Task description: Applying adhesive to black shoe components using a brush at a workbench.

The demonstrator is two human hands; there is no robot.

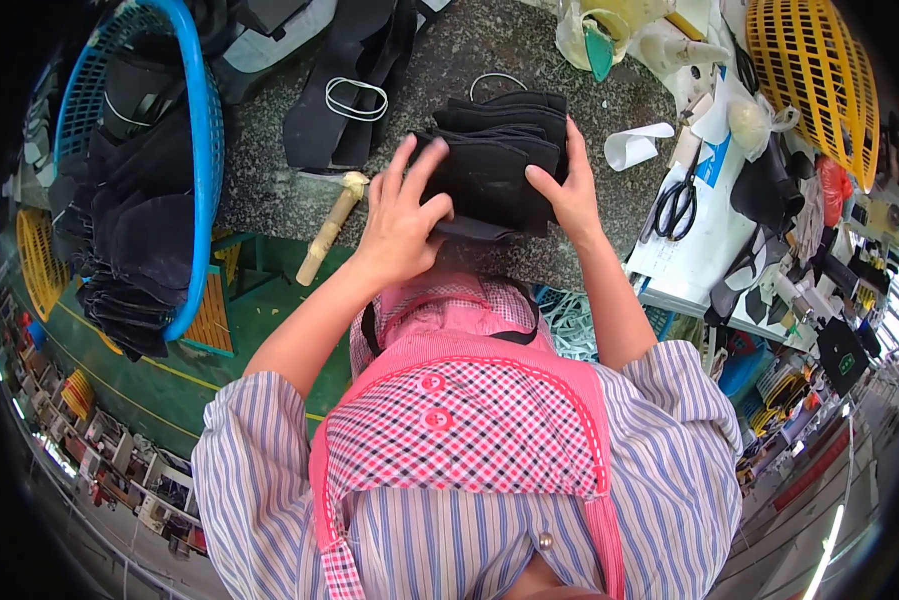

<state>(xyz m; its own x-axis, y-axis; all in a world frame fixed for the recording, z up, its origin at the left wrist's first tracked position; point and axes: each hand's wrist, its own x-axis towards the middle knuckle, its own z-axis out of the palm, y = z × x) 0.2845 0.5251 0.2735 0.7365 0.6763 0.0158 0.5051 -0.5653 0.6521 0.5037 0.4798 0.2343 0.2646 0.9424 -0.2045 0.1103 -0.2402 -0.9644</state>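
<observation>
A thick stack of black fabric pieces (489,180) stands before me on the speckled stone tabletop (259,150), its layers fanned toward the far side. My right hand (569,190) grips the stack's right side, the thumb on the near face and the fingers along the edge. At the stack's left edge is my left hand (404,220), fingers spread and slightly blurred at the tips, the thumb close to the lowest layer. A pale elastic band (497,77) lies just beyond the stack. White bands (356,100) circle another strip-like bundle of black pieces (334,135) farther left.
A blue plastic basket (204,170) full of black pieces stands at left. Near it lies a hammer with a wooden handle (327,235). Black-handled scissors (676,208) rest on white sheets at right, below a yellow basket (809,80). A curled paper piece (634,147) lies nearby.
</observation>
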